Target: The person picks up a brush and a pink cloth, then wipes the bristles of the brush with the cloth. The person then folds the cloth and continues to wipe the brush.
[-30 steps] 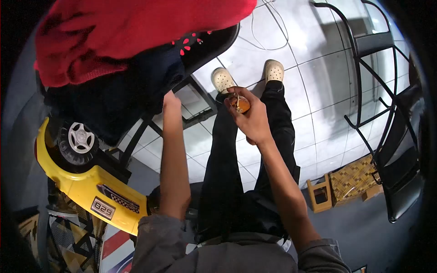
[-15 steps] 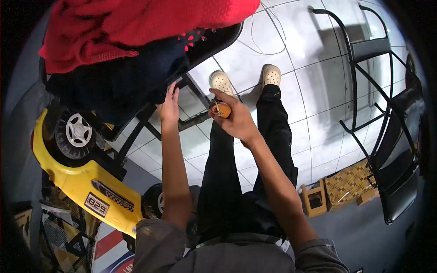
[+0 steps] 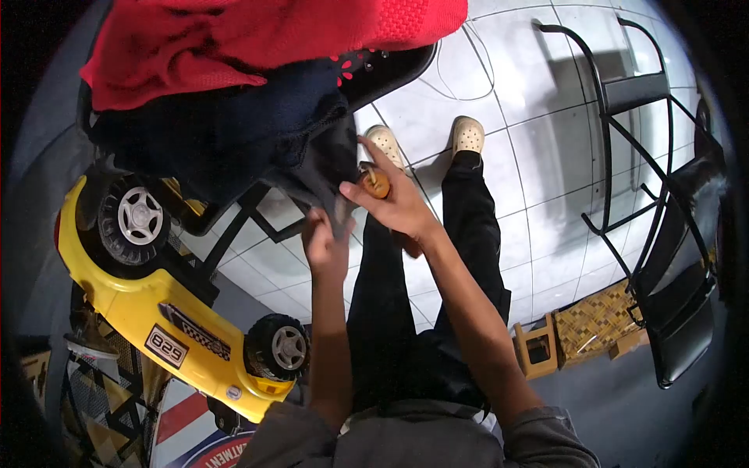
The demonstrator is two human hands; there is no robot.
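A dark navy-black cloth [image 3: 211, 140] lies over the left part of a black surface, and one corner of it is pulled down toward me. My left hand [image 3: 326, 248], slightly blurred, is closed on the lower end of that corner. My right hand [image 3: 402, 204] grips an orange-brown, rounded object [image 3: 377, 183] with a pale cord loop on its face; its kind I cannot tell. A brown part also shows below the right palm. The right fingers and thumb are right beside the stretched cloth.
A red knitted cloth [image 3: 234, 47] is heaped behind the dark one on the black surface [image 3: 394, 74]. To the left stands a yellow toy car [image 3: 148, 312] with black wheels. At right is a black metal-framed chair [image 3: 636, 90], near a patterned woven box [image 3: 597, 316] on tiled floor [image 3: 546, 156].
My left hand has moved down and right from the cloth's edge, drawing a corner of it out. My right hand has turned slightly, still holding the orange-brown object.
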